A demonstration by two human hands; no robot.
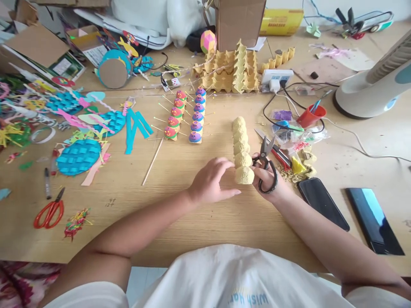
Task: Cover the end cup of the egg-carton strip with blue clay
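Observation:
A strip of yellow egg-carton cups [241, 147] stands lengthwise on the wooden table in front of me, domes facing up. My left hand [213, 179] is at its left side near the front end, thumb and fingers apart; the fingertips reach the strip's edge, though I cannot tell how firmly they touch. My right hand [268, 184] grips black-handled scissors [263, 158], blades pointing away and slightly parted. The fingers of that hand are partly hidden behind the strip's front cups. Further left stand two painted caterpillars, one red and green [173, 122], one purple and blue [196, 124].
Right of the strip lie a utility knife [281, 156], carton scraps [308, 160], a red cup [311, 116] and two phones [323, 203]. Egg cartons [224, 72] sit behind. To the left are a wooden stick [152, 162], woven blue paper [79, 157] and red scissors [49, 212].

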